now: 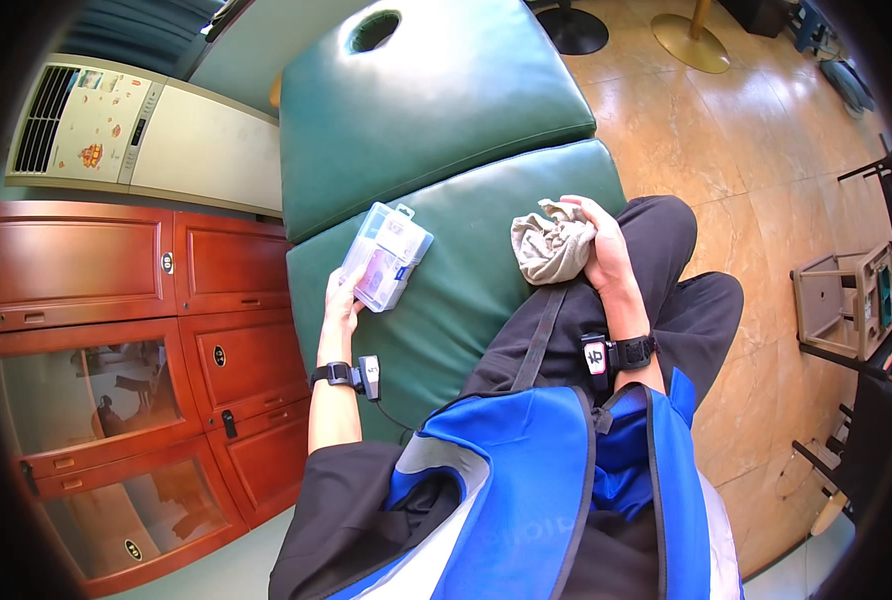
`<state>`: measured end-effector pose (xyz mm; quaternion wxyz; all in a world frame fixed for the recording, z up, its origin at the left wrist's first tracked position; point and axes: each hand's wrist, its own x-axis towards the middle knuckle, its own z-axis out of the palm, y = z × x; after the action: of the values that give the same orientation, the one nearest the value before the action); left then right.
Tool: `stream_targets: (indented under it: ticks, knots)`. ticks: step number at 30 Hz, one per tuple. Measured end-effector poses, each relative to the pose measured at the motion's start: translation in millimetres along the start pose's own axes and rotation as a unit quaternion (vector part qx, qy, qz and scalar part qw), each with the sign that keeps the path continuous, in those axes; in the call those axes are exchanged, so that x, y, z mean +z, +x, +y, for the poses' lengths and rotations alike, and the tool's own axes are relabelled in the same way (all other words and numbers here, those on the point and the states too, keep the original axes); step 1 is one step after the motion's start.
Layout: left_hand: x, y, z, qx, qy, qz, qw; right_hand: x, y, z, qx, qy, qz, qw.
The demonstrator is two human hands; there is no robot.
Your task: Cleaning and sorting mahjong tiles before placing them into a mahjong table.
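My left hand (343,302) grips the lower left end of a clear plastic storage case (387,259), which has a hang tab on top and a blue latch. Paler and pinkish contents show through its lid, too blurred to name. In my right hand (605,244) is a crumpled beige cloth (551,244), bunched up beside my thigh. Both things are at the near section of a green padded massage table (461,225); whether the case touches the padding I cannot tell. A strapped device sits on each wrist.
Red-brown wooden cabinets (239,262) and a cream floor-standing air conditioner (205,146) line the left side. The table has a face hole (374,31) at its far end. Over the tiled floor (753,150) on the right stand a beige plastic stool (840,300) and round metal bases (690,41).
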<state>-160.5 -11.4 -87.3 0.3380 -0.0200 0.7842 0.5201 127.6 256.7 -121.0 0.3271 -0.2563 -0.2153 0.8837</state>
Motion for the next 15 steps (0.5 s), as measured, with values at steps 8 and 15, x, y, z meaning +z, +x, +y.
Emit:
stream_targets:
  ticks: [8, 15]
  knots:
    - [17.9, -2.7, -1.6, 0.073, -0.003, -0.135, 0.988, 5.2, -4.7, 3.3, 0.013, -0.008, 0.005, 1.0]
    - [95.7, -4.6, 17.4, -0.022, -0.063, -0.308, 0.949, 15.7, 1.4, 7.6, 0.016, -0.051, 0.028, 0.998]
